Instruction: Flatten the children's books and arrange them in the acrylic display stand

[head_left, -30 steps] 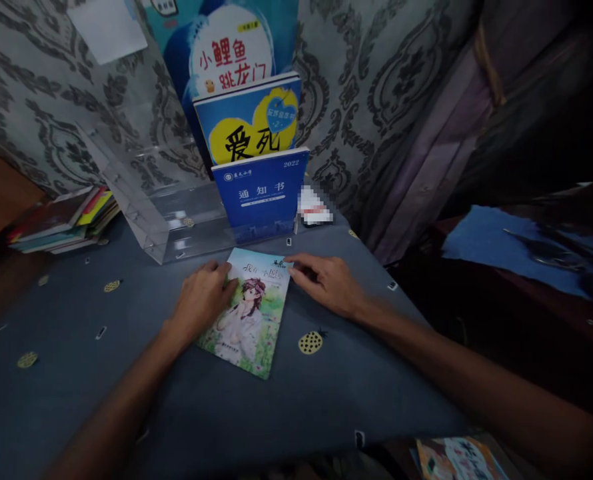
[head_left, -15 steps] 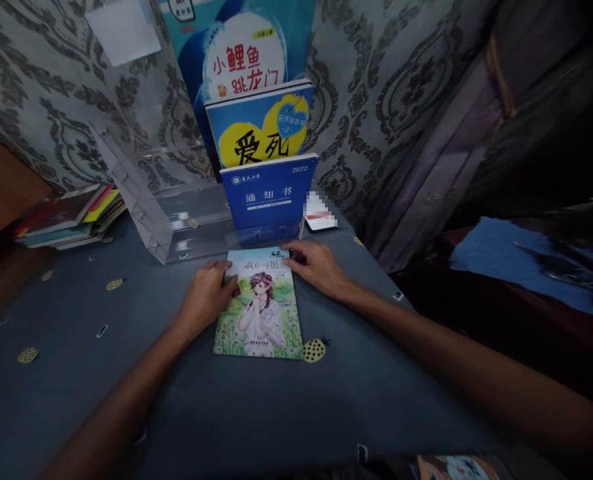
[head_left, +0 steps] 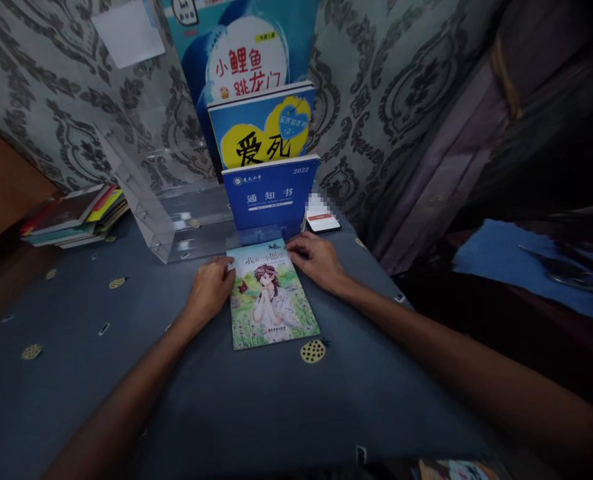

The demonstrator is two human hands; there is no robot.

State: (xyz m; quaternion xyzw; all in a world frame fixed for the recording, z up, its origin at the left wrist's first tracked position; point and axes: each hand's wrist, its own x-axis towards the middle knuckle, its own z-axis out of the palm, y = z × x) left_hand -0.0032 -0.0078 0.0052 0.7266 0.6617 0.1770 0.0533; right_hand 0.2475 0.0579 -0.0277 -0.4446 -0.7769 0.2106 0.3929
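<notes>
A thin paperback book lies on the tablecloth, its cover showing a drawn figure among green plants and flowers. My left hand holds it by the upper left edge, fingers curled against the side. At the upper right corner, my right hand pinches the book between thumb and fingers. Just behind its top edge is a clear acrylic stand. Upright in the stand are a dark blue booklet, a blue-and-yellow book and a taller teal book.
A phone rests right of the stand. Several stacked books sit at the left by a brown wooden panel. Patterned curtain hangs behind. Off the table's right side, scissors lie on blue cloth.
The book has turned on the table, its lower end swinging to the right. Both hands have kept to its upper edges, the right one shifting slightly up.
</notes>
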